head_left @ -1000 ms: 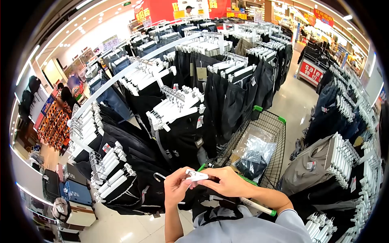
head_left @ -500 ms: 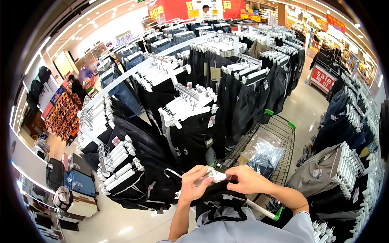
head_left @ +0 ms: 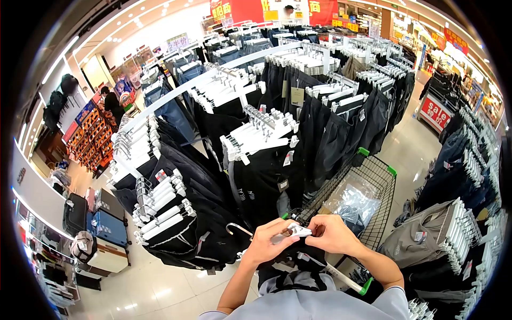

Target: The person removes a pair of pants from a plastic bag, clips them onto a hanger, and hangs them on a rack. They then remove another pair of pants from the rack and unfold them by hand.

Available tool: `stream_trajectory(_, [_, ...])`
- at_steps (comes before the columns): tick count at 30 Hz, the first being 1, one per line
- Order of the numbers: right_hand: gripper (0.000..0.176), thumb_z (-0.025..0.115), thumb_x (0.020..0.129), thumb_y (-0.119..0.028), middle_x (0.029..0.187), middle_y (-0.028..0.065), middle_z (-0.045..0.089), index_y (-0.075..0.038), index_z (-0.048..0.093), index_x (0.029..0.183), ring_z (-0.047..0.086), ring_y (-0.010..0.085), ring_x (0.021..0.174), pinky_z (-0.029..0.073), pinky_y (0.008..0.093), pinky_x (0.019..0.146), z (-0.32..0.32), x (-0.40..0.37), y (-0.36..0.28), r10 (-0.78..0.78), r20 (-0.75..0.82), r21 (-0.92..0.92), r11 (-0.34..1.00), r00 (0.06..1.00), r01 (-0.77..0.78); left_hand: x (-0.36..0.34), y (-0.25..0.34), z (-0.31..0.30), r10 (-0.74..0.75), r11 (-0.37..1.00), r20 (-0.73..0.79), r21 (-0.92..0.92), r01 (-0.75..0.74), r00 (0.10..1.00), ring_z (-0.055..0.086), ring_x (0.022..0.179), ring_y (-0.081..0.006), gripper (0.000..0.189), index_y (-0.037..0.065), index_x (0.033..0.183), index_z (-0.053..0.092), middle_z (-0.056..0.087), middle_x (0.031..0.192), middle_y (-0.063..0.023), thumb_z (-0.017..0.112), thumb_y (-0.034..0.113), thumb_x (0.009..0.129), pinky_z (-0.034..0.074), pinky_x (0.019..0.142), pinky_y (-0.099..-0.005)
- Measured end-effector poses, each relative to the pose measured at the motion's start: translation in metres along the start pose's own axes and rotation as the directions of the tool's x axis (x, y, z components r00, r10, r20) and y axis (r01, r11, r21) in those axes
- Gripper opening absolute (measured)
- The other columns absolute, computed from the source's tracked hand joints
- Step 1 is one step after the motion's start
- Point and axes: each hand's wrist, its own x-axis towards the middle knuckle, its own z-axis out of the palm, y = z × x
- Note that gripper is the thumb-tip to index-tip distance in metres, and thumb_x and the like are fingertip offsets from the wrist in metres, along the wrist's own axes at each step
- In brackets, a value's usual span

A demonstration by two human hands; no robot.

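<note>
Close in front of my body, my left hand (head_left: 271,241) pinches a white clip hanger (head_left: 300,231) between thumb and fingers. My right hand (head_left: 335,234) has its fingertips closed at the other side of the same clip. To the left of my left hand a hanger hook (head_left: 238,228) sticks out, and it looks like part of this hanger. Below the hands hangs a dark garment (head_left: 288,257), partly hidden by my fingers and wrists. Whether the clip is fastened on the cloth cannot be made out.
Racks of black trousers (head_left: 261,176) on white hangers stand ahead. A shopping cart (head_left: 392,184) with plastic-wrapped clothes (head_left: 352,200) is just beyond my right hand. Grey shorts (head_left: 418,229) hang at the right, suitcases (head_left: 109,226) stand at the left. Another person (head_left: 111,104) is far back left.
The view has turned slightly left, so the racks appear farther right. Both hands stay at the hanger clip, with only small shifts of the fingers.
</note>
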Motion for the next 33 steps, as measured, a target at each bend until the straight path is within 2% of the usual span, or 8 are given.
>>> stream_trajectory(5, [0.019,0.079,0.077,-0.011,0.077,0.0095,0.068,0.003,0.069,0.086,0.066,0.0148,0.068,0.053,0.0292,0.066,0.002,0.000,0.004,-0.052,-0.022,0.013,0.999,0.998,0.052,0.002,0.009,-0.004,-0.165,0.978,0.088,-0.115,0.174,0.982,0.067,0.084,-0.0176,0.030,-0.002,0.119,0.071,0.070,0.101,-0.0114,0.077,0.008,0.091,0.054,0.078,-0.0286])
stream_trajectory(10, [0.020,0.078,0.077,-0.011,0.078,0.0126,0.069,0.004,0.069,0.087,0.068,0.0200,0.069,0.055,0.0311,0.067,-0.001,0.000,0.000,-0.073,0.008,-0.056,0.996,0.997,0.074,0.000,0.003,0.002,0.013,1.000,-0.013,0.008,-0.013,1.000,0.069,0.083,-0.0186,0.032,-0.004,0.117,0.071,0.071,0.103,-0.0126,0.075,0.002,0.086,0.054,0.074,-0.0271])
stream_trajectory(16, [0.020,0.074,0.079,-0.013,0.075,0.0162,0.071,0.003,0.070,0.090,0.070,0.0292,0.067,0.054,0.0380,0.066,-0.007,-0.003,-0.001,-0.038,0.047,-0.148,0.988,0.998,0.045,-0.004,-0.004,0.006,0.101,0.993,-0.022,0.060,-0.100,0.995,0.072,0.082,-0.0268,0.032,-0.004,0.115,0.071,0.073,0.104,-0.0159,0.079,0.005,0.086,0.057,0.075,-0.0309])
stream_trajectory(21, [0.015,0.071,0.083,-0.009,0.079,0.0156,0.074,0.002,0.071,0.093,0.073,0.0277,0.070,0.056,0.0354,0.068,-0.007,0.000,0.006,-0.020,0.065,-0.101,0.994,0.998,0.026,-0.003,-0.003,0.006,0.148,0.985,-0.046,0.098,-0.143,0.988,0.072,0.081,-0.0282,0.030,-0.004,0.113,0.071,0.073,0.102,-0.0160,0.079,0.004,0.085,0.057,0.073,-0.0315])
stream_trajectory(26, [0.015,0.070,0.088,-0.005,0.085,0.0167,0.075,0.000,0.066,0.102,0.075,0.0311,0.075,0.058,0.0361,0.069,0.009,-0.004,0.023,-0.103,0.027,-0.142,0.984,0.994,0.106,0.000,0.005,0.003,0.062,0.995,0.033,0.080,-0.065,0.998,0.069,0.081,-0.0269,0.028,-0.005,0.112,0.070,0.072,0.101,-0.0151,0.079,0.005,0.087,0.056,0.076,-0.0327])
stream_trajectory(28, [0.018,0.064,0.090,-0.002,0.076,0.0180,0.069,0.000,0.053,0.104,0.069,0.0396,0.071,0.053,0.0458,0.064,0.015,-0.006,0.025,-0.282,-0.031,-0.170,0.947,0.959,0.273,-0.002,0.009,-0.004,0.014,0.998,0.095,0.057,-0.020,0.995,0.069,0.084,-0.0239,0.027,-0.005,0.113,0.070,0.072,0.102,-0.0145,0.077,0.005,0.089,0.056,0.077,-0.0323])
stream_trajectory(30, [0.020,0.062,0.093,-0.002,0.076,0.0195,0.066,-0.002,0.045,0.103,0.065,0.0433,0.069,0.051,0.0481,0.061,0.013,-0.007,0.027,-0.344,-0.010,-0.228,0.915,0.939,0.333,-0.008,0.008,-0.014,-0.092,0.988,0.245,-0.095,0.118,0.965,0.069,0.081,-0.0193,0.026,-0.005,0.116,0.069,0.072,0.105,-0.0131,0.074,0.004,0.092,0.056,0.075,-0.0305])
stream_trajectory(33, [0.018,0.062,0.094,-0.003,0.076,0.0201,0.063,-0.001,0.045,0.100,0.065,0.0437,0.068,0.050,0.0487,0.057,0.014,-0.005,0.034,-0.377,0.010,-0.289,0.886,0.926,0.363,-0.008,0.016,-0.021,-0.159,0.955,0.314,-0.190,0.226,0.936,0.069,0.077,-0.0144,0.025,-0.006,0.119,0.069,0.066,0.126,-0.0143,0.069,0.004,0.096,0.057,0.073,-0.0276])
